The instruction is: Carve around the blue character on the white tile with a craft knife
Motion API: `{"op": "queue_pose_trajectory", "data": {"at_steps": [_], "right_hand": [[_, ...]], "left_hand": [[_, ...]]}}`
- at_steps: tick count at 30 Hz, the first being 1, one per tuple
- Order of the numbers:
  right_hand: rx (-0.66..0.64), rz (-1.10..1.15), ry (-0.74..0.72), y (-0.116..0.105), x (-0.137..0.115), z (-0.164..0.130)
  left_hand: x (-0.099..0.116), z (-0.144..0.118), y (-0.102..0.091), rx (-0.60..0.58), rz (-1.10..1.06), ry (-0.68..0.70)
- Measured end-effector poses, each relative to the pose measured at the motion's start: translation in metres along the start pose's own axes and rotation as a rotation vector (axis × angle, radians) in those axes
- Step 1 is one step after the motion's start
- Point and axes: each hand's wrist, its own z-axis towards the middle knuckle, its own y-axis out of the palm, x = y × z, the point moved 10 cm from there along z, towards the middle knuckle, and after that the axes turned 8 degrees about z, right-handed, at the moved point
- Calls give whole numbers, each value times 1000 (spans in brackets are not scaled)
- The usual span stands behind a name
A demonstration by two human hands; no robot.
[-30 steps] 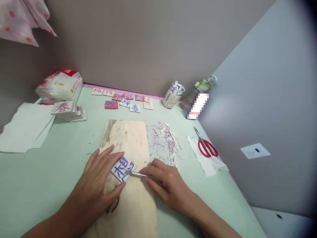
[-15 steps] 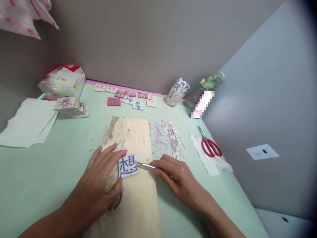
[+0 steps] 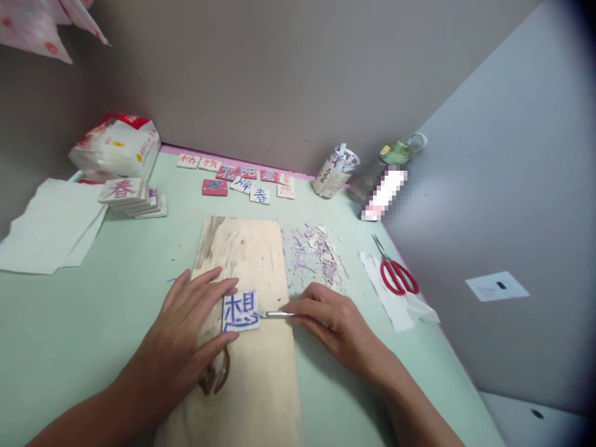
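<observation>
A small white block (image 3: 241, 311) with a blue carved character lies on a pale wooden board (image 3: 242, 261). My left hand (image 3: 186, 335) grips the block by its left edge, with index finger above and thumb below. My right hand (image 3: 333, 326) pinches a thin metal carving tool (image 3: 279, 315) whose tip touches the block's right edge. Both forearms reach in from the bottom of the view.
Carving shavings (image 3: 314, 254) lie right of the board. Red scissors (image 3: 395, 273) rest on white paper. Several carved blocks (image 3: 242, 181) line the back, a stack of blocks (image 3: 130, 197) and a tissue pack (image 3: 116, 146) at left, a cup (image 3: 336, 174) at the back.
The block was turned from tilted to square with the board. My right hand drew the tool from the block's face out to its right edge.
</observation>
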Motion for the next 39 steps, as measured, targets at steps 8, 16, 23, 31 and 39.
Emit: {"op": "queue_pose_trajectory", "data": {"at_steps": [8, 16, 23, 31, 39], "right_hand": [[23, -58, -44, -4, -3, 1], [57, -42, -44, -10, 3, 1], [3, 16, -32, -4, 1, 2], [-46, 14, -14, -2, -4, 2], [-30, -23, 11, -3, -1, -1]], "left_hand": [[-2, 0, 1, -41, -64, 8], [1, 0, 2, -73, -57, 50], [-3, 0, 6, -69, -40, 29], [-3, 0, 7, -66, -43, 32], [-2, 0, 5, -58, -60, 41]]}}
